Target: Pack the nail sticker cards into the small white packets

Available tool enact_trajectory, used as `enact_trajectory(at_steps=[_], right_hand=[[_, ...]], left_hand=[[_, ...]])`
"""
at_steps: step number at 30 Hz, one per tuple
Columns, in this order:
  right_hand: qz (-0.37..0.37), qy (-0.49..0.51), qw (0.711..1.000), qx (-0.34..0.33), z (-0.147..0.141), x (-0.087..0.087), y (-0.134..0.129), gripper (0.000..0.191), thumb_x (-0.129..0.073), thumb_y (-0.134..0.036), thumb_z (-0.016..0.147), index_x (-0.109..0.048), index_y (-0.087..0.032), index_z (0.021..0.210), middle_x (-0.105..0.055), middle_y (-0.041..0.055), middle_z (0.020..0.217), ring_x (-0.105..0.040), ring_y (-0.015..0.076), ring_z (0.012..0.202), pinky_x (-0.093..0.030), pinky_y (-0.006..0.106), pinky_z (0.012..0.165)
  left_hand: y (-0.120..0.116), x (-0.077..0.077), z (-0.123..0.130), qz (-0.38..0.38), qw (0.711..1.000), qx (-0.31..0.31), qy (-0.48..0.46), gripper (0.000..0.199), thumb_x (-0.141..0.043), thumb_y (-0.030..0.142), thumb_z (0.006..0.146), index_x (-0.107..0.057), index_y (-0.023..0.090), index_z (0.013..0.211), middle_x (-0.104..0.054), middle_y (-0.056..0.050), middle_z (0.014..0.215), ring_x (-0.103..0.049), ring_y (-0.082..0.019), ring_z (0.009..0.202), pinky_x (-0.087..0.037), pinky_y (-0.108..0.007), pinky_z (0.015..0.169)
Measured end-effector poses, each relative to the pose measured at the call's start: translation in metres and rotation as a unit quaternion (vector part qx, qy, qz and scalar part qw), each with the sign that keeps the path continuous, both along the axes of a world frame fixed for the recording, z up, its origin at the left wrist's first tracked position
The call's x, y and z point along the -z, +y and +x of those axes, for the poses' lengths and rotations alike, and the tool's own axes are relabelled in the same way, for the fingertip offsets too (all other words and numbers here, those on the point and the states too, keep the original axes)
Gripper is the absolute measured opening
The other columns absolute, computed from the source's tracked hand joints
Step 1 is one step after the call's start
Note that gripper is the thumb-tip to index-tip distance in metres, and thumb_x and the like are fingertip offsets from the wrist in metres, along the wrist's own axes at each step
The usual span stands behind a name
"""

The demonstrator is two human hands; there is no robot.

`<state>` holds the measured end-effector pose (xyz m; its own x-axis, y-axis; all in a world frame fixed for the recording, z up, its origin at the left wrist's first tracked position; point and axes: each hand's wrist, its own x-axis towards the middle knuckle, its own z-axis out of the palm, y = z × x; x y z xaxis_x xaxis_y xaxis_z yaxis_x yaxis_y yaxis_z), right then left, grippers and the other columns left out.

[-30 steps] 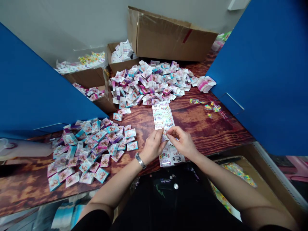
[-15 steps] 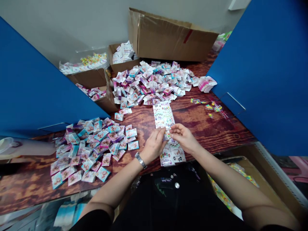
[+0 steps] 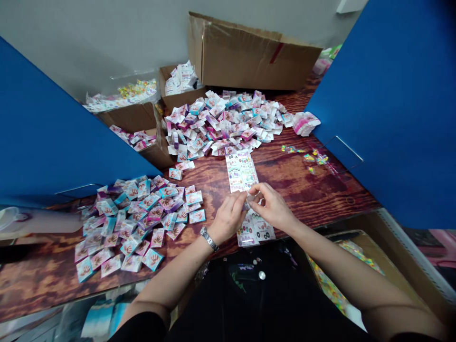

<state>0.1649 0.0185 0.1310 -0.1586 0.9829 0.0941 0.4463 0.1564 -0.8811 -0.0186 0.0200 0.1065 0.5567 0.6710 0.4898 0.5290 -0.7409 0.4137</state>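
My left hand (image 3: 230, 216), with a metal-band watch (image 3: 209, 239) at the wrist, has its fingers pressed together over a printed sheet (image 3: 243, 170). My right hand (image 3: 270, 205) pinches close beside it, thumb against forefinger. Between the fingertips of both hands is a small pale, see-through piece (image 3: 248, 198); its kind is too small to make out. The white sheet, covered in rows of small coloured pictures, lies lengthwise on the table under my hands, and they hide its middle.
Small hand-pictured boxes (image 3: 149, 209) cover the table at left; a larger heap of boxes (image 3: 224, 121) lies behind the sheet. Cardboard cartons (image 3: 256, 57) stand at the back. Small colourful packets (image 3: 317, 159) lie at right. Blue panels (image 3: 392, 118) flank both sides.
My right fingers have curled in closer to the left fingertips, and the pale piece between them shows more. The boxes and sheet stay put.
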Motion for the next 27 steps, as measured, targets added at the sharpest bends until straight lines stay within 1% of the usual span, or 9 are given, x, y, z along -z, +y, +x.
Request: enact_trajectory(at_steps=[4, 7, 10, 13, 15, 18, 21, 25, 27], right_hand=[[-0.041, 0.007, 0.999, -0.022, 0.006, 0.004, 0.011, 0.033, -0.065, -0.022, 0.073, -0.056, -0.023, 0.105, -0.058, 0.0001, 0.091, -0.056, 0.0131, 0.072, -0.047, 0.027, 0.066], [-0.1, 0.047, 0.993, -0.044, 0.007, 0.013, 0.016, 0.028, -0.065, -0.023, 0.074, -0.057, -0.022, 0.1, -0.055, -0.0043, 0.075, -0.051, 0.0112, 0.063, -0.044, 0.024, 0.06], [-0.101, 0.064, 0.993, -0.028, 0.005, 0.018, 0.013, 0.025, -0.065, -0.023, 0.075, -0.058, -0.022, 0.099, -0.051, -0.0061, 0.069, -0.047, 0.0096, 0.057, -0.04, 0.022, 0.054], [-0.037, 0.074, 0.996, 0.017, 0.005, 0.013, 0.002, 0.028, -0.064, -0.027, 0.079, -0.056, -0.024, 0.106, -0.057, -0.0014, 0.086, -0.053, 0.0111, 0.063, -0.046, 0.025, 0.058], [0.037, 0.046, 0.997, 0.04, 0.005, 0.007, -0.006, 0.023, -0.062, -0.028, 0.083, -0.058, -0.025, 0.105, -0.058, 0.005, 0.105, -0.06, 0.0167, 0.081, -0.052, 0.031, 0.071], [0.127, -0.029, 0.991, 0.033, 0.004, 0.002, -0.016, 0.012, -0.057, -0.026, 0.088, -0.063, -0.025, 0.097, -0.055, 0.0093, 0.118, -0.056, 0.0254, 0.109, -0.048, 0.042, 0.094], [0.133, -0.033, 0.99, 0.029, -0.001, 0.005, -0.019, 0.013, -0.053, -0.025, 0.09, -0.064, -0.025, 0.097, -0.057, 0.0088, 0.116, -0.056, 0.0254, 0.113, -0.045, 0.043, 0.099], [0.05, 0.066, 0.994, 0.074, -0.009, 0.011, -0.019, 0.027, -0.059, -0.029, 0.088, -0.056, -0.026, 0.114, -0.062, 0.0056, 0.106, -0.064, 0.0207, 0.093, -0.053, 0.036, 0.083], [0.022, 0.096, 0.991, 0.086, -0.011, 0.011, -0.019, 0.028, -0.06, -0.031, 0.087, -0.055, -0.026, 0.114, -0.065, 0.0042, 0.1, -0.065, 0.0192, 0.087, -0.054, 0.035, 0.08]], left_hand=[[-0.001, -0.001, -0.001, 0.019, 1.0, 0.014, 0.012, 0.05, -0.046, 0.014, 0.092, -0.032, 0.013, 0.14, -0.055, -0.017, 0.125, -0.051, -0.026, 0.121, -0.047, -0.044, 0.101], [-0.002, 0.0, -0.001, 0.004, 1.0, 0.03, 0.009, 0.052, -0.046, 0.013, 0.092, -0.031, 0.015, 0.141, -0.054, -0.016, 0.125, -0.051, -0.025, 0.12, -0.048, -0.043, 0.1], [-0.001, 0.0, 0.0, -0.04, 0.999, 0.036, -0.01, 0.046, -0.047, 0.016, 0.092, -0.036, 0.019, 0.137, -0.055, -0.014, 0.122, -0.054, -0.023, 0.115, -0.05, -0.04, 0.096], [0.001, 0.0, 0.0, -0.081, 0.995, 0.006, -0.053, 0.035, -0.051, 0.021, 0.091, -0.045, 0.018, 0.125, -0.058, -0.012, 0.114, -0.058, -0.021, 0.105, -0.051, -0.036, 0.089], [0.001, -0.002, 0.0, -0.106, 0.991, -0.023, -0.076, 0.03, -0.053, 0.024, 0.091, -0.047, 0.018, 0.119, -0.059, -0.009, 0.108, -0.059, -0.018, 0.096, -0.052, -0.032, 0.083], [0.001, -0.005, 0.001, -0.124, 0.988, -0.035, -0.086, 0.025, -0.053, 0.026, 0.091, -0.049, 0.018, 0.115, -0.06, -0.007, 0.102, -0.059, -0.016, 0.088, -0.051, -0.03, 0.079], [-0.001, -0.009, 0.003, -0.115, 0.99, -0.008, -0.085, 0.024, -0.051, 0.023, 0.091, -0.048, 0.019, 0.115, -0.061, -0.009, 0.106, -0.06, -0.018, 0.098, -0.051, -0.033, 0.085], [-0.002, -0.009, 0.004, -0.08, 0.994, 0.01, -0.069, 0.03, -0.051, 0.018, 0.091, -0.045, 0.017, 0.121, -0.057, -0.015, 0.123, -0.056, -0.022, 0.117, -0.049, -0.039, 0.097], [-0.003, -0.007, 0.002, -0.064, 0.996, 0.011, -0.056, 0.035, -0.051, 0.016, 0.09, -0.043, 0.016, 0.124, -0.054, -0.018, 0.129, -0.052, -0.024, 0.124, -0.048, -0.04, 0.1]])
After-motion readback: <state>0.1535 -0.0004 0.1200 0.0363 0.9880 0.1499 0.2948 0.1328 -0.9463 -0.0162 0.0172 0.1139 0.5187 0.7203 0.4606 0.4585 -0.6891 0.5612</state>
